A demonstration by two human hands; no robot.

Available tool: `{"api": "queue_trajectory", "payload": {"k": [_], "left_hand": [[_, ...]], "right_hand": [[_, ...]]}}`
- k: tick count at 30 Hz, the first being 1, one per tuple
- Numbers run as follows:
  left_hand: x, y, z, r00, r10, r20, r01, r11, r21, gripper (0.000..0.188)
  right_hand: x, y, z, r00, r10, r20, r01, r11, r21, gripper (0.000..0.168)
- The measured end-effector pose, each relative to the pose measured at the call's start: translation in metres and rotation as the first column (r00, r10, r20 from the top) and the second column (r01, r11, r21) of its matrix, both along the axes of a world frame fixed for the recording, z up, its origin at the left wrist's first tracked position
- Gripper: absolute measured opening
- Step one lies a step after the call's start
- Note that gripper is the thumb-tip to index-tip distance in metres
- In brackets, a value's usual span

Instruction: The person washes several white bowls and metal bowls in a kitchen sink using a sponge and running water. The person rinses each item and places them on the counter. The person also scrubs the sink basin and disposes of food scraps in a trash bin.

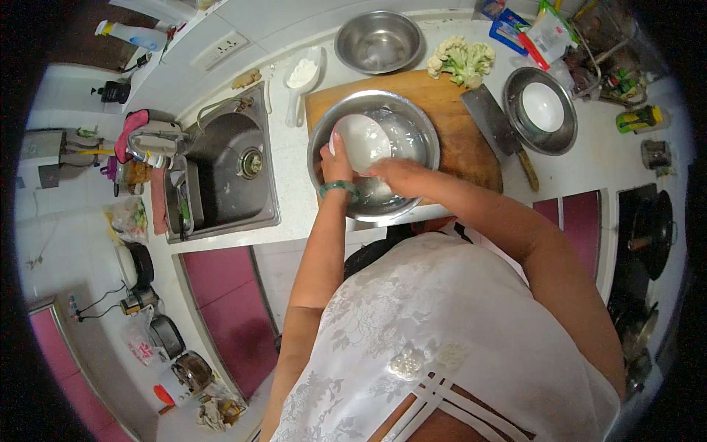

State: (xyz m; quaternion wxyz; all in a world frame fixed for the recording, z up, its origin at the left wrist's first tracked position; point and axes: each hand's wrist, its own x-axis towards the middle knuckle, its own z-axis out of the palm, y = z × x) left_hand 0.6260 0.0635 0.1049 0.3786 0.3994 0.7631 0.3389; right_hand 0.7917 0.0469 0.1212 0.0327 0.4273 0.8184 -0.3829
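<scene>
A white bowl with a pink rim (362,142) is tilted inside a large stainless steel basin (428,182). Clear water with glints of light shows in the basin. My left hand (337,160), below a green bangle (339,191), grips the bowl's left side with the thumb over the rim. At the near right edge of the bowl, my right hand (402,177) has its fingers curled on the rim; it is slightly blurred and its fingertips are partly hidden. Beneath the basin lies a wooden cutting board (469,157).
Right of the basin lies a cleaver (491,124), beside a steel bowl (513,88) holding a small white bowl (543,106). Behind are cauliflower pieces (461,59) and another steel basin (379,43). A scoop of white powder (302,74) lies near the sink (221,157) on the left.
</scene>
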Motion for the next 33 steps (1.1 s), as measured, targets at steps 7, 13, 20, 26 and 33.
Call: {"api": "queue_trajectory", "payload": {"k": [7, 13, 20, 26, 33], "left_hand": [[-0.008, -0.007, -0.005, 0.986, -0.137, -0.097, 0.134, 0.990, -0.030, 0.060], [-0.014, -0.021, -0.007, 0.912, -0.323, -0.252, 0.332, 0.943, -0.005, 0.056], [-0.007, -0.019, 0.009, 0.886, -0.347, -0.306, 0.314, 0.937, -0.153, 0.054], [-0.003, -0.016, 0.016, 0.810, -0.423, -0.405, 0.371, 0.906, -0.205, 0.047], [0.009, -0.012, 0.023, 0.688, -0.498, -0.528, 0.555, 0.830, -0.061, 0.025]], "right_hand": [[0.007, 0.029, -0.005, 0.840, -0.525, -0.139, 0.531, 0.847, 0.012, 0.045], [0.001, 0.057, -0.057, 0.720, -0.690, 0.080, 0.596, 0.554, -0.581, 0.042], [0.005, 0.054, -0.044, 0.844, -0.499, -0.196, 0.529, 0.833, 0.161, 0.023], [-0.011, 0.051, 0.010, 0.962, -0.232, -0.141, 0.270, 0.870, 0.412, 0.025], [-0.041, 0.031, 0.032, 0.997, 0.078, 0.015, -0.064, 0.678, 0.732, 0.022]]}}
